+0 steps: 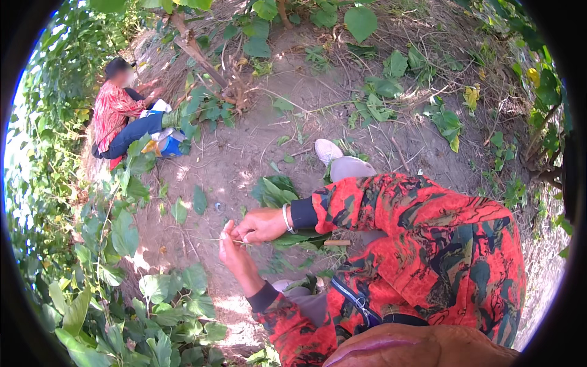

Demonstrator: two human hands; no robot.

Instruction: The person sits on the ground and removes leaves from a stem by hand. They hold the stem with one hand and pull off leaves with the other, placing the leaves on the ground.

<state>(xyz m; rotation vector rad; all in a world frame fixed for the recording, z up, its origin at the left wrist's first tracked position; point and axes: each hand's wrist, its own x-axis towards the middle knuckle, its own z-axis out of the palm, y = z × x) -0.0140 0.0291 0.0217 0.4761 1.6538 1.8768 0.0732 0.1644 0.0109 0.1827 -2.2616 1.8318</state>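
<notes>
My right hand (262, 225), with a white bangle at the wrist, is closed at the fingertips on a thin plant strand (237, 241). My left hand (238, 261) pinches the same strand from below, its thumb and fingers meeting my right fingertips. The strand's free end trails off to the left and blurs against the soil. Beneath my right wrist lies a stack of large green leaves (275, 190), partly covered by the forearm. More leaves (298, 238) show under the cuff, beside a short piece of wood (337, 242).
Another person (120, 110) sits on the ground at upper left beside a blue and white bag (169, 143). A cut woody stump (234, 91) rises nearby. Leafy vines (124, 234) line the left side. Loose leaves (380, 87) and twigs litter the soil. My pale shoe (327, 151) rests on the ground.
</notes>
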